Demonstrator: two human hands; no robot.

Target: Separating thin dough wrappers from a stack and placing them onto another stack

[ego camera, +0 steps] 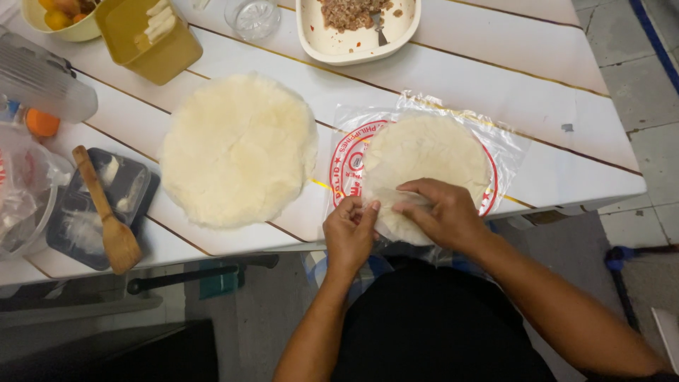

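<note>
Left hand [350, 230] and right hand [440, 212], each grip pinching the near edge of the top wrapper [424, 166], stacked on its plastic bag [509, 145] at the bench's [537, 85] near edge; a second wrapper pile [238, 150] lies left.

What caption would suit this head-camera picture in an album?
Left hand and right hand pinch the near edge of a thin round pale wrapper on its clear plastic bag, white slatted table.
</note>
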